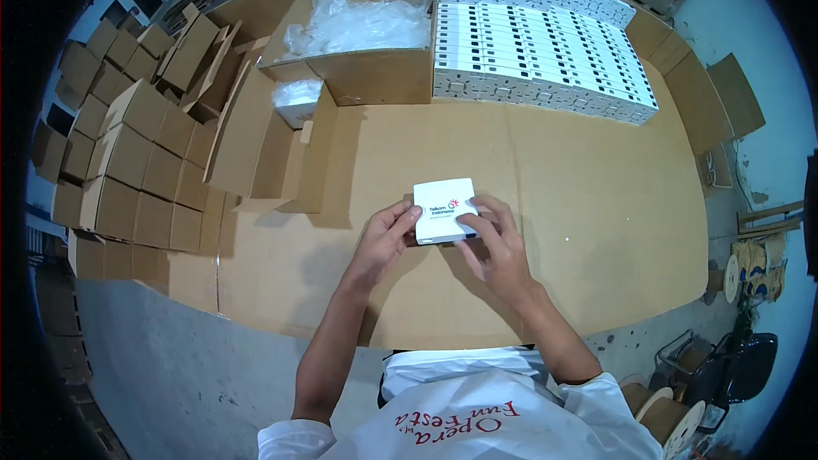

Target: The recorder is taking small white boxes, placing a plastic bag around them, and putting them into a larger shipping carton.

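A small white square box (443, 211) with a printed logo is between my two hands, above the cardboard-covered table (596, 230). My left hand (389, 238) grips its left edge between thumb and fingers. At its right side, my right hand (494, 243) holds the edge, with fingers over the top corner and thumb near the lower edge. What lies under the box is hidden. Beyond my left hand stands an open cardboard carton (281, 149), in which a plastic-wrapped white box (297, 100) sits at the far end.
A large carton (375, 77) of clear plastic bags (362, 24) stands at the back. Right of it are long rows of stacked white boxes (545, 51). Brown cartons (141, 166) pile up at the left. Cable spools (673, 417) and a black chair (741, 366) stand on the floor at right.
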Available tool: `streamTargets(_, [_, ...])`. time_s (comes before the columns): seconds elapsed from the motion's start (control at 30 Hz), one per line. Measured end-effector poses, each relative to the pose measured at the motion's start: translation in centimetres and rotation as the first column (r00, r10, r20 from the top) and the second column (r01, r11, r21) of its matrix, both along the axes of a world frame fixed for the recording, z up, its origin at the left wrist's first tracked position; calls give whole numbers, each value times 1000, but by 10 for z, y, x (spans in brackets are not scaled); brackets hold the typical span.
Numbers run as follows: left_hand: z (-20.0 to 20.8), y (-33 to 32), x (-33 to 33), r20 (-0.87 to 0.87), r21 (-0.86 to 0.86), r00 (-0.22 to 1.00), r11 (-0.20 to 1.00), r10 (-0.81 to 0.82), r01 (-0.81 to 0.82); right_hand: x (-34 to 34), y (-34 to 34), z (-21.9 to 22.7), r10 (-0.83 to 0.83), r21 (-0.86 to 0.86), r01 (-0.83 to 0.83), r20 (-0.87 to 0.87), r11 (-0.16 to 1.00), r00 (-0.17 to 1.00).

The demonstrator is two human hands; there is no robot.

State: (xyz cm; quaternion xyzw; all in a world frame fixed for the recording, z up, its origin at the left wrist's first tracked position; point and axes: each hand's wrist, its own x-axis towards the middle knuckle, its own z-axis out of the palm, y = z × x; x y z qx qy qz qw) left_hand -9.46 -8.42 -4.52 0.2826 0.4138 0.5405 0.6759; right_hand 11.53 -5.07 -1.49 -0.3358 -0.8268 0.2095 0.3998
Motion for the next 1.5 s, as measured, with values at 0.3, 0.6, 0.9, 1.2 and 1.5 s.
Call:
streamTargets(0.3, [-14,7,6,-347,219,929,974,131,-56,8,15,-44,-134,-548,-137,-425,825,895])
streamTargets(0.6, [-11,7,6,-435,244,893,970,117,-9,10,24,-47,-141,-452,-22,-323,892,936])
streamTargets(0.9, [21,5,-15,-551,353,808,936,206,2,-8,25,-23,-140,-461,-7,-283,888,949])
streamTargets(1.2, [163,122,-71,-790,493,348,860,505,-128,-11,44,-3,-129,-468,-14,-271,884,954])
streamTargets(1.5, [180,355,-203,-854,420,-333,907,400,15,-3,92,10,-93,-500,-67,-287,863,953])
